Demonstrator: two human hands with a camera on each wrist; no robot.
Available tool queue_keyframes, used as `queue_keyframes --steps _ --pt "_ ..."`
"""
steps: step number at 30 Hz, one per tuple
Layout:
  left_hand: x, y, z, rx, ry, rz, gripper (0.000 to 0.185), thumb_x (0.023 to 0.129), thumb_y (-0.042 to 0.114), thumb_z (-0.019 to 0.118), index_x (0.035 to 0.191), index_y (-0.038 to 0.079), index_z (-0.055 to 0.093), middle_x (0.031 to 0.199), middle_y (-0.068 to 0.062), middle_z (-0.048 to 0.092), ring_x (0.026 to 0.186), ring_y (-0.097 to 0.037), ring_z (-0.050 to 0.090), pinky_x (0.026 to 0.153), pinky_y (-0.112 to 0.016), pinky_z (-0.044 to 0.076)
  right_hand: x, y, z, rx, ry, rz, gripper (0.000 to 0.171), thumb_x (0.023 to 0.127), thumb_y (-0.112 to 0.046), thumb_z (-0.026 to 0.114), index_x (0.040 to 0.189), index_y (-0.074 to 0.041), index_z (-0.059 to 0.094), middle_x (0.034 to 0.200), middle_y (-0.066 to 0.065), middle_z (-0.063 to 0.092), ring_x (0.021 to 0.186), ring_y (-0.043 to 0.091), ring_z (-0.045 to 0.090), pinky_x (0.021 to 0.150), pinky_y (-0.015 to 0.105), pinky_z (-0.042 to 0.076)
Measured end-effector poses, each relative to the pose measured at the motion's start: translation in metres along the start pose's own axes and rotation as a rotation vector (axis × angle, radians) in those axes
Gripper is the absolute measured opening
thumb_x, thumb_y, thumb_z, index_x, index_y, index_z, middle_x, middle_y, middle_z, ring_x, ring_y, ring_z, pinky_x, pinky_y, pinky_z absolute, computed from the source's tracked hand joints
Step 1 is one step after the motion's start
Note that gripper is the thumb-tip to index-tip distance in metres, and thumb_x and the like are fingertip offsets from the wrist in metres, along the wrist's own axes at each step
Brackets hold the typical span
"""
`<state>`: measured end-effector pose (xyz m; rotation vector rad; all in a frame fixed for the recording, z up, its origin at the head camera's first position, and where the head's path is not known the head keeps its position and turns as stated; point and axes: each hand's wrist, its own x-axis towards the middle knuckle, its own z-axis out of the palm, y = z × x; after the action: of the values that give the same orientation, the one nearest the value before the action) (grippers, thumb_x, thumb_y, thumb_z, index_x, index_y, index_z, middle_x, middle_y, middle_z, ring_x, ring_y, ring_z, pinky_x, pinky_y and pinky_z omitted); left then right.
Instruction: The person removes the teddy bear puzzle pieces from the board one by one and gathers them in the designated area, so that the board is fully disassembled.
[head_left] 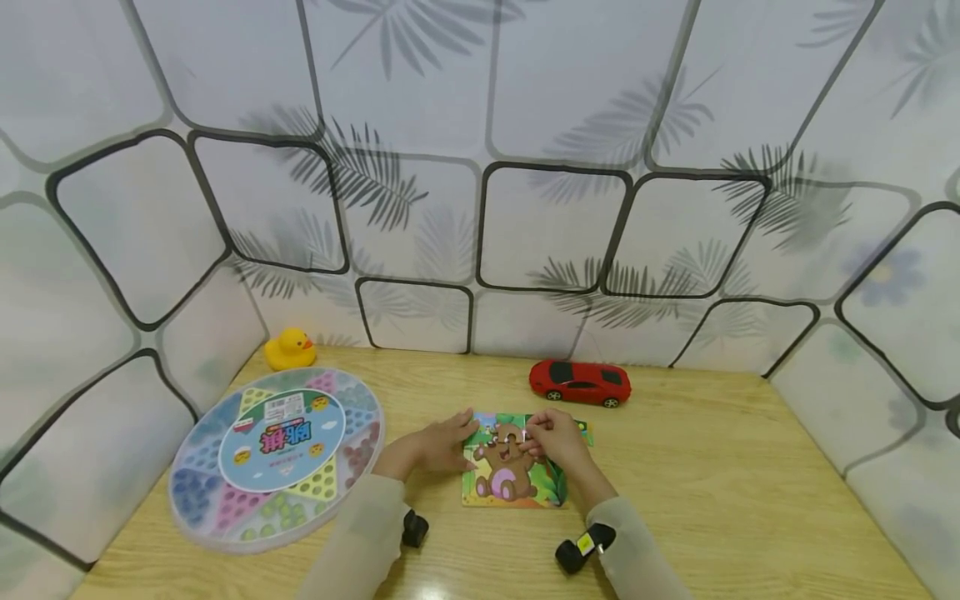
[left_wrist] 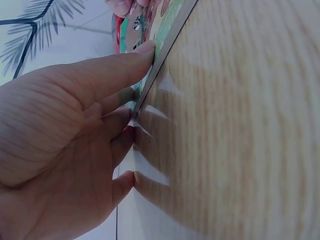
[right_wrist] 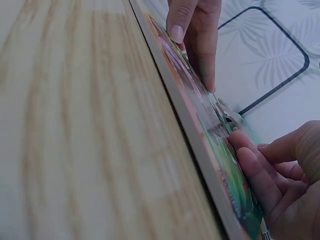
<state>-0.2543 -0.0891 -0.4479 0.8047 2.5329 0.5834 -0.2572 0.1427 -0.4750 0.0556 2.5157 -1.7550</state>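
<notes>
A bear jigsaw puzzle (head_left: 510, 487) lies flat on the wooden table (head_left: 712, 483), in front of me. My left hand (head_left: 442, 442) rests at the puzzle's left edge with straight fingers (left_wrist: 125, 65) pressing on the board's rim (left_wrist: 167, 30). My right hand (head_left: 551, 433) sits over the bear's head, its curled fingers (right_wrist: 250, 160) on the puzzle surface (right_wrist: 200, 107), apparently pinching a puzzle piece (head_left: 527, 433). The piece is mostly hidden by the fingers. In the right wrist view the left hand (right_wrist: 195, 30) shows at the top.
A red toy car (head_left: 580, 383) stands just behind the puzzle. A yellow rubber duck (head_left: 288, 348) sits at the back left corner. A round clear box of coloured marbles (head_left: 277, 454) lies to the left. Patterned walls enclose the table on three sides.
</notes>
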Motion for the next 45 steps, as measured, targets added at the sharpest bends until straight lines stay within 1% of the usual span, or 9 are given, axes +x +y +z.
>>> queue_keyframes --steps 3,6,11,17,23,27,35,41,45 --pt "0.0 0.0 0.0 -0.002 -0.003 0.0 0.075 0.09 0.03 0.064 0.149 0.002 0.026 0.157 -0.017 0.01 0.143 -0.032 0.012 0.111 -0.055 0.014 0.0 0.0 -0.001 0.033 0.011 0.008 0.005 0.09 0.001 0.058 0.09 0.005 0.06 0.072 0.01 0.063 0.054 0.014 0.065 0.048 0.026 0.052" --pt "0.0 -0.001 0.0 -0.001 -0.007 -0.002 0.075 0.091 0.03 0.063 0.149 0.002 0.025 0.157 -0.016 0.01 0.144 -0.031 0.011 0.112 -0.055 0.013 -0.002 -0.001 -0.005 0.077 0.023 -0.003 0.006 0.09 0.003 0.057 0.091 0.007 0.06 0.073 0.012 0.062 0.056 0.016 0.066 0.049 0.025 0.052" --pt "-0.001 -0.003 0.001 -0.007 -0.006 -0.015 0.074 0.091 0.03 0.063 0.149 0.004 0.026 0.157 -0.015 0.009 0.144 -0.031 0.011 0.112 -0.054 0.014 -0.001 -0.002 -0.015 0.141 0.026 -0.004 0.01 0.089 0.004 0.057 0.095 0.011 0.06 0.074 0.011 0.063 0.059 0.016 0.067 0.052 0.023 0.053" --pt "-0.003 -0.001 0.001 -0.005 -0.011 -0.023 0.074 0.091 0.03 0.063 0.149 0.004 0.026 0.157 -0.015 0.01 0.144 -0.03 0.011 0.112 -0.054 0.014 0.001 0.003 -0.036 0.158 0.009 -0.018 0.015 0.091 0.003 0.056 0.101 0.015 0.057 0.075 0.009 0.064 0.06 0.013 0.067 0.055 0.022 0.054" --pt "-0.004 0.0 0.0 0.009 -0.017 -0.015 0.074 0.091 0.031 0.063 0.149 0.004 0.026 0.157 -0.016 0.01 0.144 -0.031 0.012 0.111 -0.054 0.015 -0.003 0.011 -0.064 0.211 0.002 -0.01 0.02 0.094 0.001 0.054 0.106 0.016 0.053 0.077 0.007 0.065 0.062 0.011 0.066 0.058 0.022 0.054" --pt "-0.003 0.001 -0.001 0.01 -0.019 -0.016 0.073 0.092 0.031 0.062 0.149 0.004 0.026 0.158 -0.015 0.009 0.144 -0.03 0.012 0.112 -0.054 0.014 -0.004 0.021 -0.087 0.19 0.026 -0.019 0.022 0.095 -0.002 0.053 0.108 0.016 0.053 0.079 0.004 0.067 0.064 0.01 0.067 0.06 0.022 0.054" --pt "-0.003 0.001 -0.001 0.02 -0.016 -0.012 0.074 0.091 0.031 0.062 0.149 0.004 0.026 0.157 -0.015 0.01 0.144 -0.03 0.012 0.112 -0.053 0.015 -0.009 0.037 -0.127 0.143 0.067 0.003 0.025 0.096 -0.003 0.053 0.111 0.017 0.052 0.079 0.0 0.066 0.066 0.008 0.066 0.061 0.021 0.054" --pt "-0.002 0.002 -0.001 0.026 -0.02 -0.013 0.074 0.091 0.032 0.062 0.149 0.004 0.025 0.158 -0.015 0.01 0.144 -0.03 0.012 0.112 -0.053 0.015 -0.012 0.046 -0.145 0.15 0.063 0.018 0.026 0.096 -0.004 0.054 0.11 0.018 0.052 0.076 -0.001 0.067 0.066 0.008 0.066 0.06 0.02 0.053" --pt "-0.002 0.002 0.0 0.024 -0.021 -0.021 0.074 0.091 0.033 0.062 0.149 0.004 0.025 0.158 -0.014 0.01 0.144 -0.03 0.012 0.112 -0.053 0.015 -0.012 0.05 -0.152 0.09 0.068 0.025 0.027 0.095 -0.005 0.055 0.109 0.018 0.052 0.075 0.0 0.066 0.064 0.008 0.065 0.059 0.021 0.053"
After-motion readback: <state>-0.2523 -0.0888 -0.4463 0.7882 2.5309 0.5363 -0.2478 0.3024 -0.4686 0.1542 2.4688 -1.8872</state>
